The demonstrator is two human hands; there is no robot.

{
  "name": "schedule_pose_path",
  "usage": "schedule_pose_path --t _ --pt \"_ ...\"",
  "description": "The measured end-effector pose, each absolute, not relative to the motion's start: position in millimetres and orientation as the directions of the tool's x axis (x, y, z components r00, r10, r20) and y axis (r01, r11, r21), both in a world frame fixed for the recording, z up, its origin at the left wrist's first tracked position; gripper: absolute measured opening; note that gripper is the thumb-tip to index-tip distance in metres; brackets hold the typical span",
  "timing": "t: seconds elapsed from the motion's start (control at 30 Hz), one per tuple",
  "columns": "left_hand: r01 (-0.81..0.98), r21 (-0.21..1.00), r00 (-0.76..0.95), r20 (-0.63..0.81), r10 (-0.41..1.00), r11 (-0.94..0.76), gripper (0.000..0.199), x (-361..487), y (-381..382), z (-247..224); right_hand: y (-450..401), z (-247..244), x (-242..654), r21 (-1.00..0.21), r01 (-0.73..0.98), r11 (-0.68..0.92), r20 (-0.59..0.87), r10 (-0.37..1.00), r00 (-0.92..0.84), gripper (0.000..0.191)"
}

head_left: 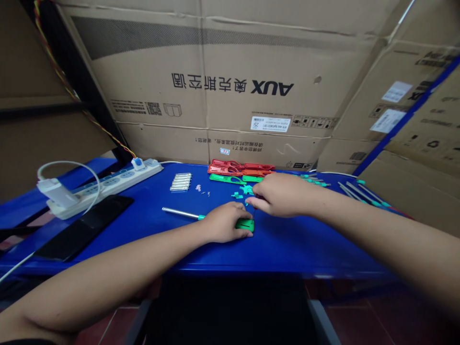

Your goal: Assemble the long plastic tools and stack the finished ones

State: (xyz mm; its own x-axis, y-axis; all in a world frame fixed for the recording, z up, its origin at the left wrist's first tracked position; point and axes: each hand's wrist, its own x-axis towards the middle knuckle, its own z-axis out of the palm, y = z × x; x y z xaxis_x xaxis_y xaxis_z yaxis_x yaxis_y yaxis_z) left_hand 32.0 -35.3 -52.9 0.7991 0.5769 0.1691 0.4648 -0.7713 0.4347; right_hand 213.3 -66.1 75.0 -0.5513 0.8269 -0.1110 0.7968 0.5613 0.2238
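My left hand (226,223) is closed on a green plastic piece (245,224) with a dark slot, held down on the blue table. A metal rod (181,212) with a teal end reaches out to the left from beside that hand. Just above and right of the green piece, my right hand (273,195) is pinched around a thin dark tool (254,211) that points down toward the piece's right end; its handle is mostly hidden by the fingers. Small teal parts (247,189) lie beyond the hands, near the right fingertips.
Red shells (226,167) and green shells (227,179) lie at the back. Left of them are a pack of metal pieces (180,182) and tiny pink parts (198,188). A power strip (111,183) and black phone (86,227) are left; rods (362,191) lie right, before cardboard (223,62).
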Motion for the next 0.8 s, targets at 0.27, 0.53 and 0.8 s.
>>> schedule_pose_path --t 0.27,0.53,0.8 --pt "0.48 0.428 0.795 0.156 0.586 -0.766 0.043 32 -38 -51 -76 70 208 0.21 0.897 0.389 -0.063 0.921 -0.385 0.045" --pt "0.434 0.431 0.841 0.12 0.528 -0.791 0.071 19 -33 -37 -78 71 223 0.15 0.923 0.355 0.045 0.93 -0.365 0.045" --pt "0.632 0.312 0.771 -0.166 0.614 -0.709 0.081 -43 1 -1 -71 -11 285 -0.36 0.894 0.267 0.272 0.947 -0.174 0.042"
